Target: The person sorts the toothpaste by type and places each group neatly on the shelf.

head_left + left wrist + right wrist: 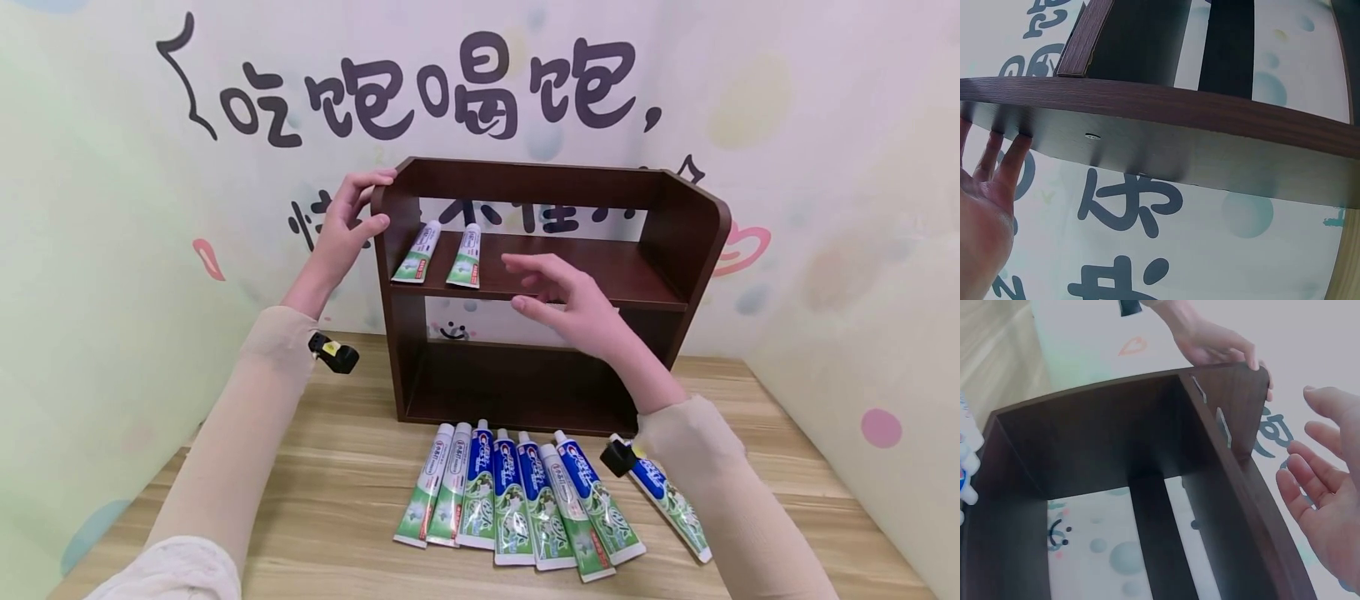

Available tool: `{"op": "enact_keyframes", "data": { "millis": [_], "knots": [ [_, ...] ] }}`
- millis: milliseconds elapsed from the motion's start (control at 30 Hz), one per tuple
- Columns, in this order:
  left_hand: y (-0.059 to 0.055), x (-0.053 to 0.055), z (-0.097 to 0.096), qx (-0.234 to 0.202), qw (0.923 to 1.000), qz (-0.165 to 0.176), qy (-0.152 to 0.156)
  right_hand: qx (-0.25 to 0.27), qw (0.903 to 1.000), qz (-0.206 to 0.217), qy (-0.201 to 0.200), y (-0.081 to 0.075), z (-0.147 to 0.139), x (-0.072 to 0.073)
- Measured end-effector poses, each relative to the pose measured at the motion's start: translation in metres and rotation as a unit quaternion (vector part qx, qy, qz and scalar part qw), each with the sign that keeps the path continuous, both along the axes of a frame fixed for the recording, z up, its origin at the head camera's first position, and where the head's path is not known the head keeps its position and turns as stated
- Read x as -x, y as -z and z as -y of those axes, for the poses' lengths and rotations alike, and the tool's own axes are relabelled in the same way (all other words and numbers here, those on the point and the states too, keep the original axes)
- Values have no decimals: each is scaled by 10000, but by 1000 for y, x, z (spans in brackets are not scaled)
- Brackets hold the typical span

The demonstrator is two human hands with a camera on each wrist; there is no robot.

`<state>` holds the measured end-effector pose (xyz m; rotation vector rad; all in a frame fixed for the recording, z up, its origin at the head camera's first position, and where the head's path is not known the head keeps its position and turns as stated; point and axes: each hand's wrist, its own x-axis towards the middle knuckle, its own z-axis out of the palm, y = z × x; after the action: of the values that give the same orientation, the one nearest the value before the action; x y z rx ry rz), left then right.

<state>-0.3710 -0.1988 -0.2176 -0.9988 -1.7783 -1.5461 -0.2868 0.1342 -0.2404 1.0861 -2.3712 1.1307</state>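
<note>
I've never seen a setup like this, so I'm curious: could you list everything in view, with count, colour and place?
Table: one, light wood-look, beneath the shelf unit.
Shelf unit: one, dark brown, standing on the table.
Upper-shelf tubes: two, white and green, left end.
Table tubes: eight; three white-and-green, five blue-and-green; before the unit.
Walls: three, pale with coloured patches, behind and both sides.
Lettering: two rows, black, back wall.
Wrist devices: two, black, one per wrist.
Sleeves: two, beige, on the arms.
Left hand: one, bare, touching the unit's upper left side.
Right hand: one, bare, before the upper shelf.
</note>
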Motion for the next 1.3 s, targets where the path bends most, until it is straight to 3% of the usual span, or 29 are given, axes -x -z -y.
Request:
{"op": "enact_keyframes", "data": {
  "millis": [200,500,733,1300],
  "knots": [
    [-1,-1,-1,-17,10000,-18,-3,-51,9998,2,-184,20,-5,-8],
    [0,1,0,-16,10000,59,20,-176,9997,156,-87,46,-11,-21],
    [2,4,0,-24,10000,-88,26,-288,9993,238,-35,69,-17,-30],
    [1,2,-1,-42,10000,60,27,-334,9980,483,239,105,-34,-42]
  ]
}}
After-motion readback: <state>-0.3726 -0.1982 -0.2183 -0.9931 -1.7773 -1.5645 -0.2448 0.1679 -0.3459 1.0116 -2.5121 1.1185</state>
